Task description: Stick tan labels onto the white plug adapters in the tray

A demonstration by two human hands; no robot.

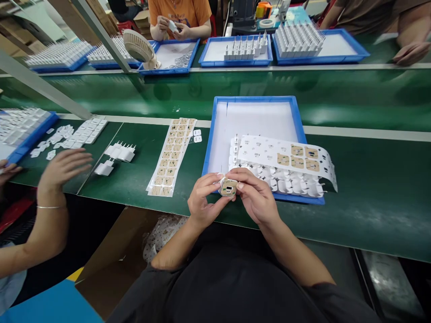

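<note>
Print [229,188] on the tan-faced white piece [228,187] was too small to read. The left hand [204,199] and right hand [258,199], both nearly closed, pinched it above the near edge of the tabletop [363,193], by the near rim of the blue tray [301,121]. Lettering [178,19] on an orange shirt [200,13] was only partly legible.

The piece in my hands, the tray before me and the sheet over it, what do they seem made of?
Piece: probably plastic, from its smooth white edge; the tan face looks papery.
Tray: likely moulded plastic, its blue rim evenly coloured.
Sheet: paper or film, thin enough that its right end curls.
</note>
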